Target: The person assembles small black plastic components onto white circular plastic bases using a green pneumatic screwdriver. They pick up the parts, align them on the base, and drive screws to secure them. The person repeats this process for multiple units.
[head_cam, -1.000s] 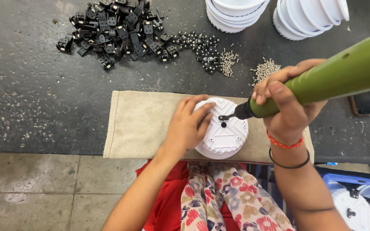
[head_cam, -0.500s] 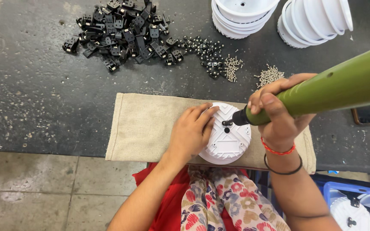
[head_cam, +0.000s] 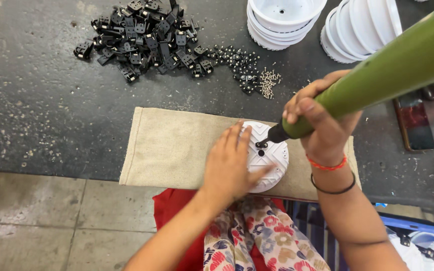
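We press our left hand (head_cam: 229, 168) flat on the white round housing (head_cam: 267, 156), which lies on the beige cloth (head_cam: 177, 148). Our right hand (head_cam: 320, 125) is wrapped tight around the green electric screwdriver (head_cam: 377, 75), its tip at a small black part, so this looks like the fastening step; next we'd need the tip kept upright and the housing steady.

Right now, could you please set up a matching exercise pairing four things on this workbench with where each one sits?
Things:
1. green cylindrical power screwdriver
2. round white plastic housing
3. heap of small black plastic clips
4. stacks of white plastic bowls

Places:
A. far left of the dark table
B. on the beige cloth mat, under the left hand
C. far edge, right of centre
D. gripped in the right hand

Pairs: 1-D, 2-B, 3-A, 4-C
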`<state>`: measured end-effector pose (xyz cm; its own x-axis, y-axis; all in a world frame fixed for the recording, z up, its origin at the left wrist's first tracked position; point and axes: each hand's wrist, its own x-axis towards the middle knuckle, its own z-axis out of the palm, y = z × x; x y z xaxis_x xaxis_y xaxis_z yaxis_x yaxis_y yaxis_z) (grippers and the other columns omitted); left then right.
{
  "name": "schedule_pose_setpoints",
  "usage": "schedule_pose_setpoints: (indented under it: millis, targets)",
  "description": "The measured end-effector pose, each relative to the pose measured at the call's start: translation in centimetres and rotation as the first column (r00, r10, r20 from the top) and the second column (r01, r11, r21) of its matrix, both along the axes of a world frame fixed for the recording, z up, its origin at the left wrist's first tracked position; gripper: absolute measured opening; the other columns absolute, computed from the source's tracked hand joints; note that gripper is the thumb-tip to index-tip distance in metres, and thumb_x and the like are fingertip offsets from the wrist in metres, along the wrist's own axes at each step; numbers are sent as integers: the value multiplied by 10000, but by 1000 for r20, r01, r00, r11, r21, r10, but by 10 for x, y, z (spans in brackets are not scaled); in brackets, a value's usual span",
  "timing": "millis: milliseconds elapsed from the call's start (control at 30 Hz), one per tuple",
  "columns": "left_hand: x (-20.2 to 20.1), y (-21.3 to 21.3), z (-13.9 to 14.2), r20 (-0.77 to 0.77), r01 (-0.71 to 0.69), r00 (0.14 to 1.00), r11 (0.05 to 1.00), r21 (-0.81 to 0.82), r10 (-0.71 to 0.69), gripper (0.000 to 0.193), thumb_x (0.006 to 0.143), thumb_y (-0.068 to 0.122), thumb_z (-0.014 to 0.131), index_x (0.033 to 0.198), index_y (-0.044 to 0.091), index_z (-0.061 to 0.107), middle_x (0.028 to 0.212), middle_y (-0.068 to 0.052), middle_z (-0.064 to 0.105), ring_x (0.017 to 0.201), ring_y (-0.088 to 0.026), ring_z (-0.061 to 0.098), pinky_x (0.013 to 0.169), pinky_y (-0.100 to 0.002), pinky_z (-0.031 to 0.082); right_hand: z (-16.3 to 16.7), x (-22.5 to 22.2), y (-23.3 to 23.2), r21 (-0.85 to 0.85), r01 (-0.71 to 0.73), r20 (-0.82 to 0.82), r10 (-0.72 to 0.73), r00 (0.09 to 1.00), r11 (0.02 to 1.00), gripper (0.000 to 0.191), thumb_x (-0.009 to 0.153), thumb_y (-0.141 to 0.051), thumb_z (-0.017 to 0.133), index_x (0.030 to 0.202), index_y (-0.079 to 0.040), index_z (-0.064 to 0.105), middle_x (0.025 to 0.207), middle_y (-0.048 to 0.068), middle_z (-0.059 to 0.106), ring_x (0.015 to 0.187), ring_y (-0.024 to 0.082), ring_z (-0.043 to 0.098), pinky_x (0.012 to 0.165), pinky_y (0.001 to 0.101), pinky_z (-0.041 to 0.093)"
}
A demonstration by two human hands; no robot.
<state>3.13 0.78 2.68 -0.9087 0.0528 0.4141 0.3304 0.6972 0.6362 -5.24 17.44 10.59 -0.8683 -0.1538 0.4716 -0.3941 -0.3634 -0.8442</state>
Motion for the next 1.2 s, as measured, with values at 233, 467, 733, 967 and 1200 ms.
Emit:
schedule_pose_setpoints:
  millis: [233,467,733,967,1200]
  targets:
    - [-10,16,15,147,142,982,981,-133,-122,1164,568,585,875,1472,-17,457,1569,-267,322,1434,-502,302,1163,-622,288,18,2,42,-110,135,-85,-145,986,985,294,1059,-197,597,1270,-19,494,914,158,633,734,251,624,710,376,550]
    - [-33,-33,24,123,423,906,851,-312,-405,974,577,419,893,1451,171,541,1665,-193,255,1528,-464,187,1152,-650,245,-7,18,103,-78,261,-149,-270,951,962,610,1038,-544,427,1346,-29,540,999,160,679,803,286,654,752,398,543]
    - [-6,5,6,54,-18,998,992,-123,25,985,664,541,871,1446,55,521,1595,-268,334,1481,-498,295,1182,-666,261,-105,35,129,-402,212,225,-129,966,891,818,1030,-730,311,1074,-5,686,899,191,705,780,314,661,811,452,566]
    - [-46,-56,-9,-1,411,911,907,-89,-413,829,637,519,878,1311,106,629,1518,-221,477,1408,-473,407,1151,-557,345,-150,30,75,86,311,383,-319,867,947,350,1146,-365,535,1126,-34,648,950,93,692,859,199,690,821,335,567]
    - [-139,-121,-4,254,-34,965,989,-143,69,314,959,259,653,1247,150,713,1242,-66,738,1126,-280,702,986,-418,553,-142,37,51,514,180,297,-371,880,839,149,1013,-130,654,1094,-7,678,889,61,743,766,92,684,696,227,562]
